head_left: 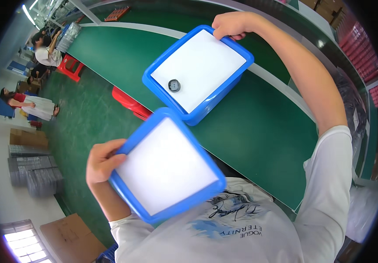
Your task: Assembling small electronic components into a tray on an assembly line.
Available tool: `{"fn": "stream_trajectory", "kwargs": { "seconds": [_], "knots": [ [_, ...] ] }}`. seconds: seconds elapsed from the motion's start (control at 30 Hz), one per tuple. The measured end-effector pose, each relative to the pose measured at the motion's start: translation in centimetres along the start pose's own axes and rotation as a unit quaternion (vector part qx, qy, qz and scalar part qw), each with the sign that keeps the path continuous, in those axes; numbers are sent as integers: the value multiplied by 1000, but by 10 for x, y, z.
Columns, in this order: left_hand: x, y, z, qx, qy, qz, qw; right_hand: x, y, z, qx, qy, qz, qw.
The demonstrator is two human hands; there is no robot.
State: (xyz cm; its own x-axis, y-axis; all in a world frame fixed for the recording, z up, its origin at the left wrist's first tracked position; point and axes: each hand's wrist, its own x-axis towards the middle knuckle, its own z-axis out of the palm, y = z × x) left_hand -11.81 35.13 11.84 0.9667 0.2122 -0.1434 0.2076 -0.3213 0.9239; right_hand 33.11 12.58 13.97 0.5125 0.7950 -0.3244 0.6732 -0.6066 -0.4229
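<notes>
My left hand (103,162) grips the side rim of a blue tray (129,206) with a white flat bottom and holds it tilted in front of my body, with nothing visible in it. My right hand (234,26) is closed on the far rim of a second blue tray (211,106), which is on the green table. On the white bottom of that second tray lies a small dark grey round part (174,85), near its left side. The corners of the two trays overlap in view; I cannot tell whether they touch.
The green table (259,131) runs from the upper left to the lower right. Red stools (129,103) stand beside it on the green floor. Cardboard boxes (72,239) and wrapped grey stacks (40,173) are at the left. Several people (31,105) are farther off.
</notes>
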Motion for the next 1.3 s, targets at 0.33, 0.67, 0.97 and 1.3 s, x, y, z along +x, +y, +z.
{"fn": "stream_trajectory", "kwargs": {
  "seconds": [0.33, 0.67, 0.97, 1.3],
  "knots": [
    [74, 14, 145, 13, -185, 167, 968, -6, -10, 27, -127, 133, -1, 983],
    [150, -1, 272, 25, -186, 235, 954, -29, -81, 65, -39, 152, -275, 949],
    [247, -30, 358, 161, -70, 464, 868, -49, -85, 90, 33, 128, -259, 957],
    [270, 49, 405, 144, -339, 423, 828, -315, 51, 184, 196, 311, 174, 914]
  ]
}}
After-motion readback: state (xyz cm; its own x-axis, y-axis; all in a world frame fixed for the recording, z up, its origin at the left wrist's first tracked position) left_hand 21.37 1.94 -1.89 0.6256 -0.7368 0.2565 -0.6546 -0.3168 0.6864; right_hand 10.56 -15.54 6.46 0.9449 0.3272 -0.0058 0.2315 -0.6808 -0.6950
